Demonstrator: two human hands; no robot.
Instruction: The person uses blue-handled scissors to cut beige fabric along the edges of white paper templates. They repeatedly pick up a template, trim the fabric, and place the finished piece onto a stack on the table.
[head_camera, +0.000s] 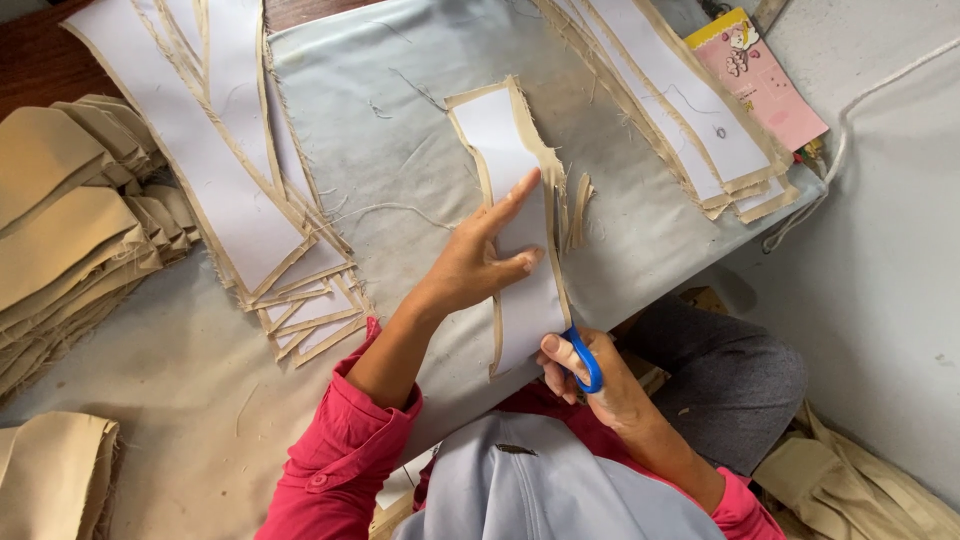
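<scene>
We look down on a curved white pattern piece edged in tan fabric (515, 230), lying at the near middle of a pale grey worktable (400, 120) and running from its centre to its near edge. The left hand (480, 262) lies flat on the piece, forefinger stretched far along its right edge, thumb spread to the right, the other fingers loosely curled; it presses down and grips nothing. The right hand (590, 378) meets the piece at its near end, fingers closed through the blue handles of a pair of scissors (585, 358); we cannot see the blades, which are hidden by the hand and the fabric. Just right of the piece lie narrow tan offcut strips (578, 208), close beside the cut edge. Loose threads trail across the table to the left of the left hand. Further left, a fanned heap of long white-and-tan pieces (250, 210) spreads from the far edge toward us, well apart from the hands. A second stack of like pieces (690, 110) sits at the far right, with a pink printed card (765, 80) beyond it. At the far left, piled tan fabric pieces (70, 220) crowd the table's side. Pink sleeves (340, 450) frame the near view, and a white cord (850, 120) runs along the right.
</scene>
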